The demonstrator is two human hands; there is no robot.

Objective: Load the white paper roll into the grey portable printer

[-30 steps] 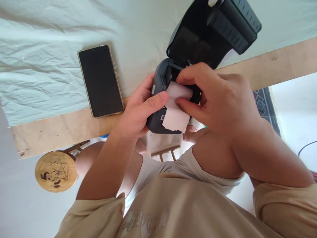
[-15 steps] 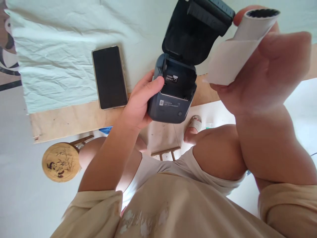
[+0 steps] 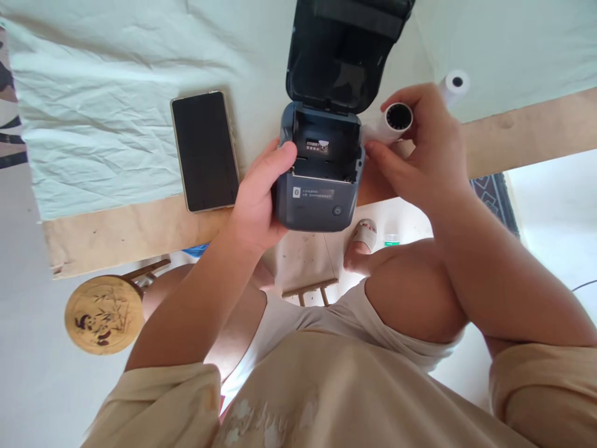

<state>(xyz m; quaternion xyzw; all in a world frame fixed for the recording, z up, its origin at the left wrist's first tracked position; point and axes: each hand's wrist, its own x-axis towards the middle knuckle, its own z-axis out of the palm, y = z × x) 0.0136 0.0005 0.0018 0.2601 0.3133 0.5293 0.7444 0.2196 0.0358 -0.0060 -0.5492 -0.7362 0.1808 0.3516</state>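
Observation:
A dark portable label printer [image 3: 317,202] is held in my left hand [image 3: 261,193], thumb over its left rim and fingers underneath. Its black lid [image 3: 338,56] is swung up, and the paper bay lies bare, showing a small printed sticker. In my right hand [image 3: 424,149] is a white paper roll [image 3: 389,127], gripped between thumb and fingers with its dark hollow core facing me. The roll is just right of the printer's bay, outside it; whether its paper touches the printer I cannot tell.
A phone [image 3: 205,152] lies face up on the pale green cloth [image 3: 116,74] at left. Another white roll [image 3: 454,86] is on the cloth beyond my right hand. Below the wooden table edge [image 3: 130,230] stand a round wooden stool [image 3: 105,314] and my legs.
My right hand has brought the paper roll down and left, close beside the printer, turning its core toward me. A second roll has come into view. The printer has shifted slightly left.

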